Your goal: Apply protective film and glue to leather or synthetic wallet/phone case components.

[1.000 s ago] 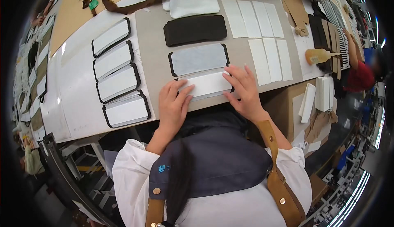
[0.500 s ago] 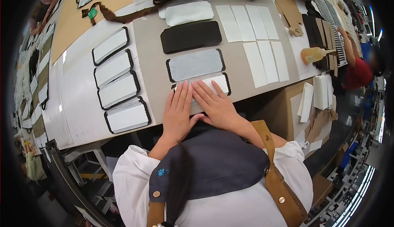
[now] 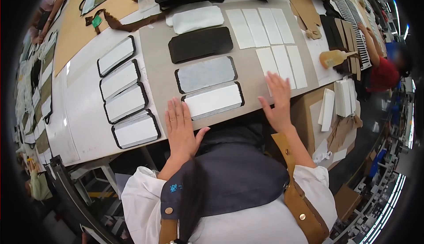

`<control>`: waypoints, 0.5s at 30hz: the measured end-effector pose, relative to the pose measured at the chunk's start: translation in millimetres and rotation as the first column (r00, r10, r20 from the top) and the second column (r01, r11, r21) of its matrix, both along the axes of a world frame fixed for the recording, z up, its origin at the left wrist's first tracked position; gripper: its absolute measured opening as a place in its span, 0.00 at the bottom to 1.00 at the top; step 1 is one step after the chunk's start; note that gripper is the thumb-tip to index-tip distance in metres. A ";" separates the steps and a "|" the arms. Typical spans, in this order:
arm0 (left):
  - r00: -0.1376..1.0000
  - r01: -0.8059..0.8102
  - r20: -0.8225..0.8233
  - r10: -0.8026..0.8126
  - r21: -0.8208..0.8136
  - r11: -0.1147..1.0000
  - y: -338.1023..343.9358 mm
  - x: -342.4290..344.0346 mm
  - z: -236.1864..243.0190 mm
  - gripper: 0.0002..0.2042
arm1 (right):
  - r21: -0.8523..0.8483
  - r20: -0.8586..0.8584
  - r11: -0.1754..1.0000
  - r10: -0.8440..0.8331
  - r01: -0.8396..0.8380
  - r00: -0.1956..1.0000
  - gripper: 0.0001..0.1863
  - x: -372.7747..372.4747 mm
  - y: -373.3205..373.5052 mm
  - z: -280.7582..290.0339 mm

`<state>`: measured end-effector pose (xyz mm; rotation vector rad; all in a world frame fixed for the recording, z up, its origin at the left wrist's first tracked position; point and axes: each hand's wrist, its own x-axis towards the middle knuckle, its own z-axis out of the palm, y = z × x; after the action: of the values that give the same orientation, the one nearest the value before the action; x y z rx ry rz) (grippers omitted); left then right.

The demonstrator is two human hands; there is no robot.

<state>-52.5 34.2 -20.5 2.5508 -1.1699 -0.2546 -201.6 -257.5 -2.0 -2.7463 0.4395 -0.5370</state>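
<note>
My left hand (image 3: 180, 122) lies flat at the table's near edge, fingers stretched, by the left end of a black-edged panel with a white strip (image 3: 213, 100) on it. My right hand (image 3: 278, 100) is raised with its fingers apart and holds nothing. It is nearest to the lower row of white strips (image 3: 279, 67) and partly covers one of them. Just beyond the near panel lies a black-edged panel with a grey sheet (image 3: 206, 74). Farther up are a plain black panel (image 3: 201, 44) and a stack of white padded sheets (image 3: 198, 20).
Several black-edged white panels (image 3: 137, 129) form a column on the left. More white strips (image 3: 240, 28) lie at the upper right. A bottle of yellow liquid (image 3: 332, 59) stands near the right edge, above a box with white strips (image 3: 346, 97). A person in red (image 3: 383, 76) works beyond.
Both hands were pressed together on the near panel. They have parted: the left slid toward its left end, and the right lifted off to the right. The white strip now shows fully.
</note>
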 end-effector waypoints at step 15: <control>0.966 0.244 0.095 -0.240 -0.036 0.969 -57.6 -16.3 4.3 0.47 | 0.027 -0.205 0.997 0.071 -0.067 0.976 0.22 -23.7 2.6 32.8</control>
<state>-68.8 -23.4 -16.1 2.3987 -1.5061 -0.1666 -225.3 -254.8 30.8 -2.7976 0.3923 -0.2307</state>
